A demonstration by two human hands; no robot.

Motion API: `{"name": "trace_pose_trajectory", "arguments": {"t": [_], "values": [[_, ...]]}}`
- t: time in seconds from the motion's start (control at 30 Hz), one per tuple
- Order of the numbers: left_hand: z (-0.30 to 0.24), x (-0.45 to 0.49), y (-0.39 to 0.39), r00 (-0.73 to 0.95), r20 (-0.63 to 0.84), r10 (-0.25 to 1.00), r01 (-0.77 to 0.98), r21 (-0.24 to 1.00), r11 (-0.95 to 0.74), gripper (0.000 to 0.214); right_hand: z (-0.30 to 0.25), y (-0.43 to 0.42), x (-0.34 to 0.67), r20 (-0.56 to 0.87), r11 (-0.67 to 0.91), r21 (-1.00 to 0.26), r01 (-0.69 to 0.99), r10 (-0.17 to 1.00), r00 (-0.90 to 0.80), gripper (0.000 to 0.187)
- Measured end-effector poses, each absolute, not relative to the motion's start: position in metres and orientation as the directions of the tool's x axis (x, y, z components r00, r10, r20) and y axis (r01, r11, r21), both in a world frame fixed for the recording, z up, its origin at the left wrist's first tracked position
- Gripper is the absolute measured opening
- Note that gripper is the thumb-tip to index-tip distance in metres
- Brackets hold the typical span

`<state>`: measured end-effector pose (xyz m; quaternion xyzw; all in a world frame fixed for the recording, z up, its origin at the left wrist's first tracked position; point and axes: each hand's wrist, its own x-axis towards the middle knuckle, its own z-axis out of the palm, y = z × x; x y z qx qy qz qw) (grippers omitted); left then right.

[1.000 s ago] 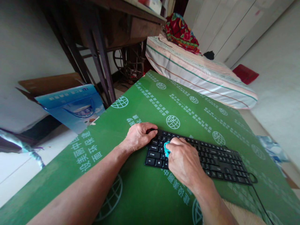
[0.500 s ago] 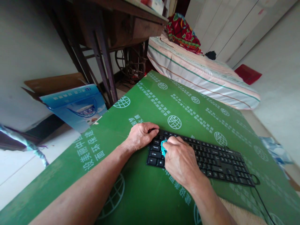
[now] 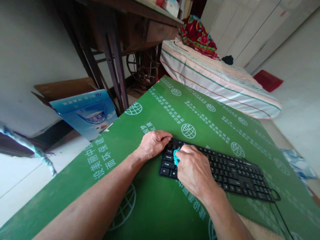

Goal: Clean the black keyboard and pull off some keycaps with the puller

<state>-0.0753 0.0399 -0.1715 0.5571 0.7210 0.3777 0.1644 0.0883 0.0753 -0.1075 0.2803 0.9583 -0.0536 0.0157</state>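
Head view: the black plastic keyboard (image 3: 237,175) looks light, stiff; I'd hold its edges. Left hand (image 3: 153,145) pinches its corner; right hand (image 3: 195,170) pinches a soft-looking turquoise wad (image 3: 176,158).

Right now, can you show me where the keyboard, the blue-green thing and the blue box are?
Keyboard (image 3: 225,170): head view, on its keys, about halfway along.
Blue-green thing (image 3: 176,158): head view, on the bit poking out of the right hand (image 3: 193,170).
Blue box (image 3: 86,116): head view, on its printed side.
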Motion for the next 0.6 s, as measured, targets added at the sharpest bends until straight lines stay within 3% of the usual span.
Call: {"name": "trace_pose_trajectory", "arguments": {"t": [0.6], "values": [[-0.169,-0.073,0.039,-0.338,0.181,0.924,0.678,0.727,0.106,0.029,-0.108,0.070,0.078,-0.061,0.866,-0.119,0.485,0.481,-0.874,0.023]]}}
